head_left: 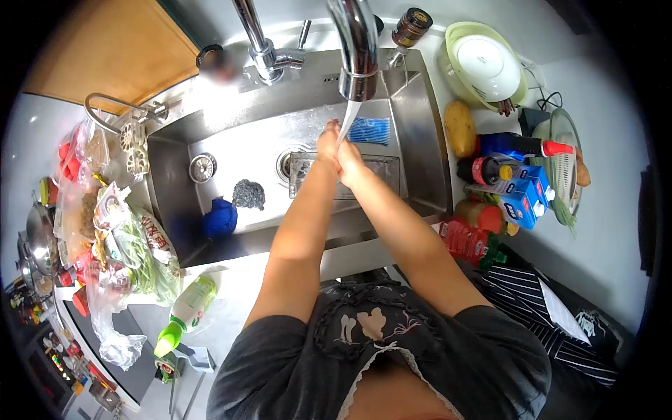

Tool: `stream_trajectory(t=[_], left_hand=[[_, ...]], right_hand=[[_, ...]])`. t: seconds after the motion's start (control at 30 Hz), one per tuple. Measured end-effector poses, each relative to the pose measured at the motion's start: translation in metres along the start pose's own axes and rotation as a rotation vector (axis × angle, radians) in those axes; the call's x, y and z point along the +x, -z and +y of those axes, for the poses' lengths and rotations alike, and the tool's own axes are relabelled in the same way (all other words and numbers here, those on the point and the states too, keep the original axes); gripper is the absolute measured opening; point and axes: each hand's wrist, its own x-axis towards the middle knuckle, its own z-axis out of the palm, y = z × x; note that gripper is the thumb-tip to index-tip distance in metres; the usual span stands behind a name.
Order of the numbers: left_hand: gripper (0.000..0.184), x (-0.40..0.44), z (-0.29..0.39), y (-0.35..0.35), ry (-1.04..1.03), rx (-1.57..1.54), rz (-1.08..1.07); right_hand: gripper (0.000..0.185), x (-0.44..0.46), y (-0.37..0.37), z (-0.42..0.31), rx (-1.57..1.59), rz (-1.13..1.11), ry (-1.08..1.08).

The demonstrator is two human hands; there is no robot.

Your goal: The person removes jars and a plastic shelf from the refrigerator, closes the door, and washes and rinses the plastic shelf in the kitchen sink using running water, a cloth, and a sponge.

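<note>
My left hand (327, 143) and my right hand (348, 162) press against each other under a stream of water (348, 115) from the chrome faucet (358, 63). Their fingers overlap and look blurred, so I cannot make out whether anything is between them. Just below the hands, a clear rectangular tray (381, 168) lies in the steel sink (245, 133), partly covering the drain (285, 162). A blue packet (369, 131) rests beside my right hand, toward the back of the sink.
Left in the sink are a strainer (202, 168), a dark scouring pad (248, 194) and a blue cloth (220, 218). Bagged vegetables (136, 234) and a green-capped bottle (189, 308) stand left. Bowls (486, 66), a potato (459, 129) and cartons (525, 199) crowd the right counter.
</note>
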Motion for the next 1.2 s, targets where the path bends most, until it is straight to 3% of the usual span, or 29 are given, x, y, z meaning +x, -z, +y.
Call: stream_trajectory(t=[0.07,0.17,0.2,0.3,0.33,0.43,0.47,0.57,0.6,0.63,0.67,0.77,0.87,0.97,1.03,1.07,1.17,1.2], left_hand=[[0.052,-0.014,0.021,0.004,0.255,-0.048,0.013],[0.060,-0.030,0.017,0.002,0.107,0.045,0.012],[0.078,-0.039,0.018,0.004,0.149,0.146,-0.027],[0.075,-0.056,0.008,0.006,0.119,0.121,0.081],[0.076,-0.062,0.006,0.011,0.191,0.242,0.050],[0.075,-0.085,0.025,0.026,0.147,0.522,-0.039],[0.062,-0.075,0.019,0.041,0.123,0.501,-0.179],[0.050,-0.047,-0.035,0.076,-0.315,0.972,0.100],[0.051,-0.049,-0.041,0.083,-0.399,1.044,0.226],[0.053,-0.051,-0.047,0.089,-0.484,1.116,0.354],[0.063,-0.049,-0.053,0.096,-0.382,1.140,0.344],[0.065,-0.034,-0.091,0.116,-0.036,0.988,0.251],[0.052,0.018,-0.173,0.161,-0.025,1.155,0.148],[0.047,0.029,-0.184,0.174,-0.095,1.163,0.188],[0.047,0.000,-0.119,0.156,0.035,1.033,0.176],[0.048,0.012,-0.122,0.165,0.254,0.686,0.090],[0.049,-0.026,-0.061,0.132,0.452,0.237,0.013],[0.052,-0.018,-0.073,0.139,0.457,0.138,-0.091]], right_hand=[[0.063,0.019,-0.007,-0.002,0.055,-0.088,-0.077],[0.060,0.033,-0.010,-0.006,0.061,-0.028,-0.009],[0.055,0.034,-0.008,-0.006,-0.027,0.020,0.021],[0.051,0.050,-0.005,0.008,-0.133,0.083,0.041],[0.050,0.059,-0.001,0.016,-0.153,0.092,0.039],[0.051,0.096,0.026,0.039,-0.371,0.176,0.095],[0.051,0.067,0.030,0.031,-0.521,0.112,0.323],[0.051,0.020,0.064,0.006,-1.265,0.340,0.544],[0.056,0.006,0.081,0.002,-1.317,0.447,0.521],[0.060,-0.011,0.090,-0.002,-1.546,0.675,0.544],[0.062,-0.005,0.116,0.009,-1.556,0.821,0.726],[0.056,0.017,0.175,0.021,-1.250,0.716,0.373],[0.043,0.016,0.183,0.008,-0.961,0.511,-0.152],[0.031,0.025,0.191,0.003,-1.398,0.436,0.030],[0.032,0.014,0.171,-0.021,-1.585,0.432,0.128],[0.036,-0.004,0.150,-0.041,-1.655,0.439,0.167],[0.035,-0.075,0.084,-0.102,-1.842,0.435,0.343],[0.034,-0.088,0.074,-0.115,-1.892,0.420,0.380]])
